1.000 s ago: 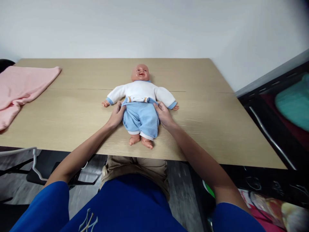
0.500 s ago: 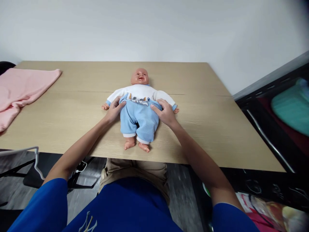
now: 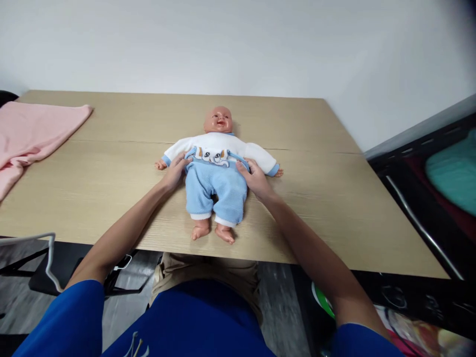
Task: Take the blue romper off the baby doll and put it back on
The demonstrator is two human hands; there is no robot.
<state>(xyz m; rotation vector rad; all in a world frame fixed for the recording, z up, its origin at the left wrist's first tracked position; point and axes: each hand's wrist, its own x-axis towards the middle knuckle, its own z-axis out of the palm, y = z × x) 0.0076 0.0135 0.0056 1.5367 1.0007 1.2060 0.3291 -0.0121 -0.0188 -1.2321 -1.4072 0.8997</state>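
Note:
A baby doll [image 3: 219, 121] lies on its back on the table, its bare feet toward me and its arms spread. It has on a white top [image 3: 238, 144] with blue cuffs and light blue pants [image 3: 217, 186] with white ankle cuffs. An embroidered animal face [image 3: 212, 156] shows across the belly at the waist. My left hand [image 3: 176, 171] grips the waist edge of the pants on the left side, thumb on top. On the opposite side my right hand [image 3: 257, 179] pinches the same waist edge. The fingertips under the cloth are partly hidden.
A pink cloth [image 3: 37, 131] lies on the left part of the wooden table [image 3: 320, 208]. A white wall stands behind. At the right is a dark rack [image 3: 409, 198] with a teal item [image 3: 451, 171]. A black chair [image 3: 52, 270] sits below the left front edge.
The waist edge lies flatter, and more of the animal face shows. Both hands have shifted slightly around the waist, still on the pants. The camera view has moved a little.

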